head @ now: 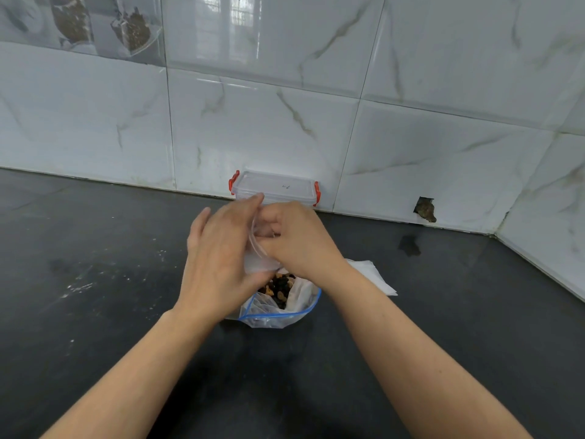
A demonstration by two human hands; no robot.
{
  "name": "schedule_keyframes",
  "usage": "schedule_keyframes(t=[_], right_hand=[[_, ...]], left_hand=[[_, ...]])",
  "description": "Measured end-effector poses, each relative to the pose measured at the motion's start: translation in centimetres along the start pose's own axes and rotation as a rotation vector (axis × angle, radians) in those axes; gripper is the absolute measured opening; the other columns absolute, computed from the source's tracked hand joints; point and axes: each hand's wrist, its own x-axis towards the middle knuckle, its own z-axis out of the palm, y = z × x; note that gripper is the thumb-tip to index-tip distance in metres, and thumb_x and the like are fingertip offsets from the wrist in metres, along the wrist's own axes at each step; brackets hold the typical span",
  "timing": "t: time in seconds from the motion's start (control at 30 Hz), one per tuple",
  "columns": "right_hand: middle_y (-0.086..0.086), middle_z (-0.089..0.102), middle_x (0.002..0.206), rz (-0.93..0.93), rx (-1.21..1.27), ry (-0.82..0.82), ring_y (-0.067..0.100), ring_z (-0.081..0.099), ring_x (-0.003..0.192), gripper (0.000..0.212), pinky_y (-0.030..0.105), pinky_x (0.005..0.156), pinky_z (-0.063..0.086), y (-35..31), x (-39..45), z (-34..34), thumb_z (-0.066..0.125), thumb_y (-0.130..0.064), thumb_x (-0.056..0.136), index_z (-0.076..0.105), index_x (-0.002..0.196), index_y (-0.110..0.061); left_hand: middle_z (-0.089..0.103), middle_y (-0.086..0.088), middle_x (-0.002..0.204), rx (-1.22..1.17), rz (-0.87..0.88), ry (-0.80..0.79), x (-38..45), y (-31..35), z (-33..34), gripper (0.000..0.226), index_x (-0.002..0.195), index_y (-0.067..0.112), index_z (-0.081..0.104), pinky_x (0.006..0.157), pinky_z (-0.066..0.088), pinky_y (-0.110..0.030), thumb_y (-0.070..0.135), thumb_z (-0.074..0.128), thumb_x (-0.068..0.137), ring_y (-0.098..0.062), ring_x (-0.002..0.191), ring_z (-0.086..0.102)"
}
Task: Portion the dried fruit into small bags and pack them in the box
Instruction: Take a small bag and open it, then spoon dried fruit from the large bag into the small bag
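Against marbled wall tiles (411, 74), dark countertop (95, 280), clear box (275, 186)

Home kitchen, prob: dark stone counter (95, 280) w/ marbled wall tiles (411, 58), spice-jar decor tile (79, 23).

Both forearms are reaching forward, converging at centre. Left hand (218, 258) is cupping, fingers extended upward (thumb low). Right hand (297, 239) is curling, pinching.
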Motion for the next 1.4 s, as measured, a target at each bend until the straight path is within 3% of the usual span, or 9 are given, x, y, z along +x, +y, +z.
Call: schedule_keyframes(t=[0.1,0.2,0.33,0.4,0.47,0.67,0.9,1.17,1.4], right_hand=[[0.000,0.072,0.083,0.006,-0.233,0.085,0.017,0.064,0.077,0.012,0.031,0.066,0.051,0.3,0.2,0.6,0.060,-0.019,0.085,0.072,0.085,-0.019],[-0.002,0.068,0.081,-0.058,-0.560,0.145,0.015,0.054,0.068,0.017,0.024,0.051,0.034,0.0,0.2,0.7,0.054,-0.023,0.089,0.071,0.090,-0.022],[-0.005,0.071,0.079,0.084,-0.164,-0.043,0.014,0.066,0.069,0.015,0.030,0.067,0.050,-0.2,1.0,-1.8,0.063,-0.040,0.082,0.070,0.078,-0.027],[-0.005,0.072,0.075,0.188,0.028,0.079,0.012,0.066,0.060,0.018,0.029,0.071,0.052,1.9,2.2,-3.2,0.064,-0.038,0.083,0.070,0.077,-0.023],[-0.002,0.074,0.074,0.329,-0.058,0.202,0.017,0.068,0.064,0.019,0.031,0.075,0.055,5.4,3.4,-3.8,0.059,-0.030,0.084,0.072,0.078,-0.018],[-0.001,0.066,0.075,0.631,-0.497,-0.132,0.017,0.062,0.071,0.038,0.028,0.062,0.047,12.2,3.7,-0.6,0.061,-0.053,0.080,0.062,0.073,-0.016],[0.001,0.064,0.088,0.654,-0.602,-0.156,0.020,0.062,0.081,0.027,0.032,0.072,0.051,13.0,4.2,0.6,0.070,-0.039,0.076,0.059,0.085,-0.016],[-0.006,0.067,0.068,0.340,-0.192,0.211,0.007,0.056,0.059,0.015,0.025,0.059,0.045,7.9,0.4,-4.6,0.057,-0.028,0.090,0.067,0.079,-0.028],[-0.010,0.056,0.054,0.260,-0.461,-0.084,0.008,0.055,0.057,0.015,0.025,0.050,0.037,3.8,-5.0,-3.8,0.059,-0.032,0.081,0.067,0.070,-0.027]], left_hand=[[0.068,0.004,0.104,0.016,-0.081,0.027,0.1,0.3,0.2,0.080,0.135,0.019,0.040,0.097,0.037,-0.036,0.034,0.076,0.065,-0.022,0.098,0.062],[0.066,0.001,0.115,-0.106,-0.089,0.057,-0.1,1.0,0.0,0.063,0.129,0.029,0.040,0.074,0.041,-0.028,0.028,0.069,0.074,-0.017,0.095,0.061],[0.063,-0.001,0.119,-0.151,-0.112,0.086,-0.4,0.4,0.4,0.059,0.127,0.022,0.046,0.078,0.038,-0.026,0.020,0.070,0.073,-0.015,0.101,0.058],[0.058,0.002,0.121,-0.175,-0.190,0.073,-0.4,-0.5,0.9,0.066,0.129,0.018,0.047,0.085,0.039,-0.026,0.011,0.076,0.070,-0.016,0.105,0.056],[0.054,0.009,0.118,-0.220,-0.220,0.066,-0.3,-1.1,1.1,0.067,0.129,0.022,0.045,0.086,0.039,-0.026,0.013,0.077,0.070,-0.010,0.103,0.052],[0.053,0.015,0.103,-0.322,-0.209,-0.002,-0.4,-1.2,1.2,0.063,0.119,0.039,0.036,0.075,0.038,-0.015,0.026,0.073,0.070,-0.004,0.091,0.053],[0.051,0.026,0.100,-0.384,-0.209,-0.023,-0.4,-0.6,0.8,0.055,0.111,0.055,0.027,0.077,0.037,-0.010,0.055,0.057,0.065,0.002,0.096,0.055],[0.064,0.013,0.096,-0.303,-0.291,-0.085,0.0,-0.8,0.3,0.045,0.114,0.037,0.044,0.075,0.046,-0.030,0.044,0.062,0.073,-0.013,0.089,0.061],[0.052,0.006,0.108,-0.280,-0.418,-0.524,-0.3,-1.5,1.3,0.074,0.110,0.032,0.041,0.071,0.044,-0.028,0.069,0.062,0.050,-0.007,0.092,0.052]])
